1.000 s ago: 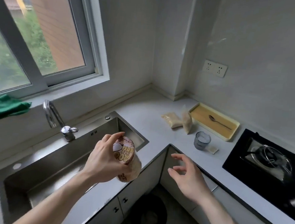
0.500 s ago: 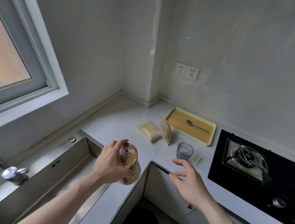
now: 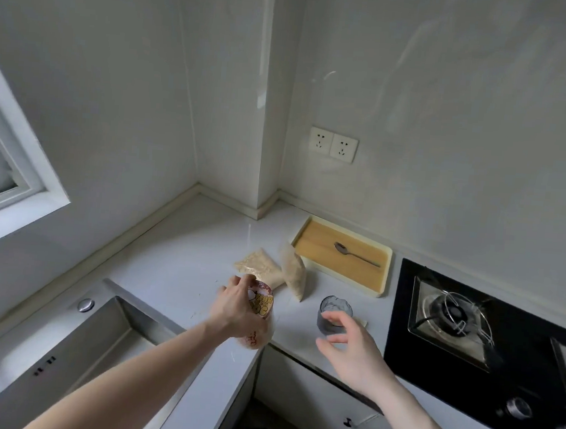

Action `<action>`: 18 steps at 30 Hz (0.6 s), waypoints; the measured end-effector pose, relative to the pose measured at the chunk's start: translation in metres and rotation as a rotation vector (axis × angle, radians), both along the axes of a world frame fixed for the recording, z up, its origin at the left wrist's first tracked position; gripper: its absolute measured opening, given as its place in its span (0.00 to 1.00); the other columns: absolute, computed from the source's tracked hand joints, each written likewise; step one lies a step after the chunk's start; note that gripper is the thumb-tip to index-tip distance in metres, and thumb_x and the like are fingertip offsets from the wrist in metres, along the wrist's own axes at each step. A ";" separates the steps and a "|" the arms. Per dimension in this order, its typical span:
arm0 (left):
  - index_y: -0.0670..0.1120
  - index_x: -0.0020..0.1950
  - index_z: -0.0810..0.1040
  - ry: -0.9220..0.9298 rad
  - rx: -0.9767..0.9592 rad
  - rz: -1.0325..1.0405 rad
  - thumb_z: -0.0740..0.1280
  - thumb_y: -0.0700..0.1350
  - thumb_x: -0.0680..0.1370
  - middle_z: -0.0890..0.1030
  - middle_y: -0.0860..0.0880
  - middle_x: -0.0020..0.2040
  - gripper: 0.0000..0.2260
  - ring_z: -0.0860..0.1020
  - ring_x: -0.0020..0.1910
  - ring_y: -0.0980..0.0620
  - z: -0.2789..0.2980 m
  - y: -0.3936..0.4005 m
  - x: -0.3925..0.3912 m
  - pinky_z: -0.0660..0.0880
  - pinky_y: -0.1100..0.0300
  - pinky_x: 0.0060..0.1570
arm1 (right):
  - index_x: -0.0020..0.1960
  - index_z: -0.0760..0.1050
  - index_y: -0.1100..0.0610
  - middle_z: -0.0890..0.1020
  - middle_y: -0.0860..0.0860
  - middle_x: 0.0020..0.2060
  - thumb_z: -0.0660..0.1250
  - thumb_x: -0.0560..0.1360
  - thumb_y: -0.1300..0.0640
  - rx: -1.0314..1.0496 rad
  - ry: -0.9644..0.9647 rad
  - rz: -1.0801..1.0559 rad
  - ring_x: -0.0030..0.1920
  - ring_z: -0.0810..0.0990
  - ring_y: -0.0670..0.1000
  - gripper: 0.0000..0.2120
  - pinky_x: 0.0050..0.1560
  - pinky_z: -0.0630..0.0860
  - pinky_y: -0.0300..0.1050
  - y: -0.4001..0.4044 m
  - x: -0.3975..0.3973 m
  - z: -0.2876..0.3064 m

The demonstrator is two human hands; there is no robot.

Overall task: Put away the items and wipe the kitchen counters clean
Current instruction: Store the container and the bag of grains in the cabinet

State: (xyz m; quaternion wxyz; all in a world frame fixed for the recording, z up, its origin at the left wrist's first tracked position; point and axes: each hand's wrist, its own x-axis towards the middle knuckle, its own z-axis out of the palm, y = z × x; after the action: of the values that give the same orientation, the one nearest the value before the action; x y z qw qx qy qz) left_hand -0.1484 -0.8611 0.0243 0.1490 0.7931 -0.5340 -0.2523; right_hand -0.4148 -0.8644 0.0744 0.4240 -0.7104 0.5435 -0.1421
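Fingers: the left hand [image 3: 237, 307] curls round a printed cup [image 3: 260, 314], fingertips over its rim; the right hand [image 3: 354, 350] hangs spread and relaxed, holding nothing.
Cup position: held tilted above the counter corner, just in front of the two grain bags.
Counter: a pale L-shaped countertop [image 3: 184, 240] meets plain grey walls in a corner; a steel sink [image 3: 71, 350] is set in at the left, a black gas hob [image 3: 482, 335] at the right.
Wall: a double socket [image 3: 333, 144] sits above the counter; a white window frame [image 3: 17, 173] shows at the left edge.
Writing: the cup carries yellow cartoon lettering and a cartoon figure, probably a brand name, too blurred to read.
Nearby: two clear bags of pale grains [image 3: 280, 270] lie touching each other; a yellow tray [image 3: 383, 276] beside them holds a spoon [image 3: 356, 253].
In the way: the right hand's fingers partly cover a dark glass [image 3: 333, 309] standing near the counter edge.
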 end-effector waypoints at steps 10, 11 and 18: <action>0.55 0.74 0.60 0.004 0.098 0.059 0.78 0.55 0.59 0.68 0.50 0.67 0.47 0.69 0.62 0.44 -0.030 -0.070 -0.024 0.80 0.49 0.54 | 0.62 0.71 0.36 0.72 0.37 0.63 0.69 0.76 0.47 0.014 0.034 0.041 0.55 0.79 0.37 0.17 0.58 0.78 0.42 -0.079 -0.002 -0.010; 0.55 0.74 0.60 -0.008 0.105 0.053 0.78 0.55 0.59 0.68 0.50 0.67 0.47 0.69 0.62 0.44 -0.032 -0.076 -0.025 0.80 0.49 0.53 | 0.62 0.70 0.36 0.72 0.37 0.63 0.69 0.76 0.47 0.015 0.040 0.045 0.56 0.78 0.37 0.17 0.57 0.78 0.41 -0.085 -0.003 -0.011; 0.56 0.75 0.60 -0.055 0.132 0.034 0.78 0.56 0.58 0.67 0.51 0.67 0.48 0.70 0.64 0.44 -0.043 -0.104 -0.031 0.80 0.50 0.52 | 0.64 0.69 0.34 0.70 0.31 0.63 0.67 0.76 0.44 0.016 0.069 0.054 0.56 0.78 0.36 0.18 0.62 0.77 0.49 -0.113 -0.004 -0.012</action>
State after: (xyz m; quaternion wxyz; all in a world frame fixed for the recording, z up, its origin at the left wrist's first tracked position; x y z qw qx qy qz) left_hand -0.1790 -0.9648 -0.0184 0.0858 0.8168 -0.5064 -0.2625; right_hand -0.4188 -0.9770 0.0629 0.4143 -0.7260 0.5394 -0.1020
